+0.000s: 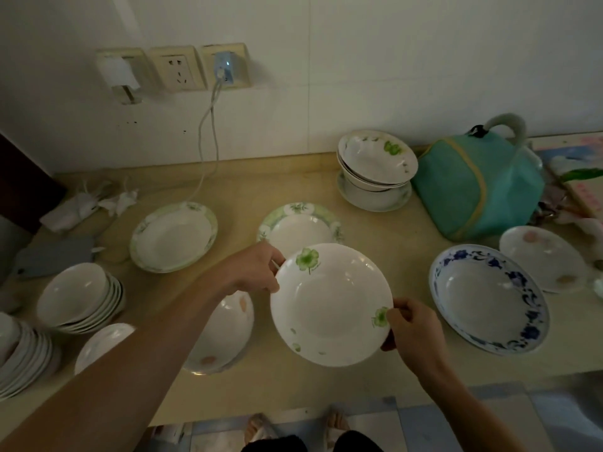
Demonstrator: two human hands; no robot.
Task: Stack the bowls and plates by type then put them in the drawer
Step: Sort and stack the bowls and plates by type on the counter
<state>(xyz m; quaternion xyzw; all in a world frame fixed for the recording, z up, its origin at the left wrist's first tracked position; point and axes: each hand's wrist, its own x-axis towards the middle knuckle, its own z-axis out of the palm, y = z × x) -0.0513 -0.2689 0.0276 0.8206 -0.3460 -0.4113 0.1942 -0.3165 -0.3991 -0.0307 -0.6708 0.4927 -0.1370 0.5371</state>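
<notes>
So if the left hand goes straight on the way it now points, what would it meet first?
The left hand grips the rim of the clover plate and points up-right. Straight on, it would probably first meet the green-rimmed plate just behind, though depth is unclear.

bowl stack (377, 164) behind plates (301, 228), bag (479, 184) right

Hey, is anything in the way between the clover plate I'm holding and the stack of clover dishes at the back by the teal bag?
Nothing visible blocks it. The clover plate, held by the left hand and right hand, is above the counter. Only a flat green-rimmed plate lies near the path to the stack, low enough to pass over.
</notes>
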